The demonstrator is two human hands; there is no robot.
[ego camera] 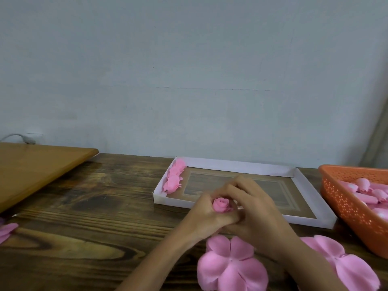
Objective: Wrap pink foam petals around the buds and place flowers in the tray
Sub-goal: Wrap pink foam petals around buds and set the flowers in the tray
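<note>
Both hands, left hand [206, 215] and right hand [252, 208], pinch a bud [220, 204] mid-wrap; next probably needs a petal sheet [231, 263] pressed around it.

I'm viewing through the single head camera, sitting close above the table [84, 206], facing forward and down toward the wall [189, 59].

Both hands together, left hand [206, 215] fingers curled, right hand [255, 213] cupped

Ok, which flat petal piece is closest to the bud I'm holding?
The petal piece directly below the bud; the other two lie farther right and far left.
</note>
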